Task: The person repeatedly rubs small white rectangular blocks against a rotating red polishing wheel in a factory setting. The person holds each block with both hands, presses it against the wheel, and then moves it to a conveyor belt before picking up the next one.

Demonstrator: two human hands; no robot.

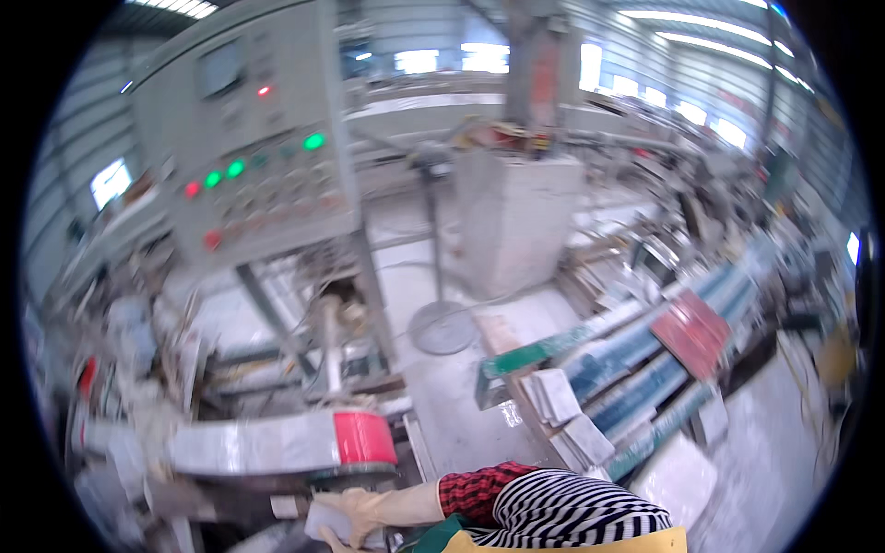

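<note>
My right arm, in a red-and-black checked cuff and a black-and-white striped sleeve, reaches across the lower edge toward the left. At its end my right hand, pale and perhaps gloved, closes around a small whitish block. Motion blur hides the block's exact kind. Just beyond the hand is a belt loop, greyish white with a red section, running round a roller end. A small pale piece lies to the left of the fingers. My left hand does not show.
A control cabinet with lit buttons stands at the upper left. To the right, a green-edged conveyor carries a reddish slab and several pale tiles. A round-based stand and a pale box-shaped pedestal rise from the wet floor.
</note>
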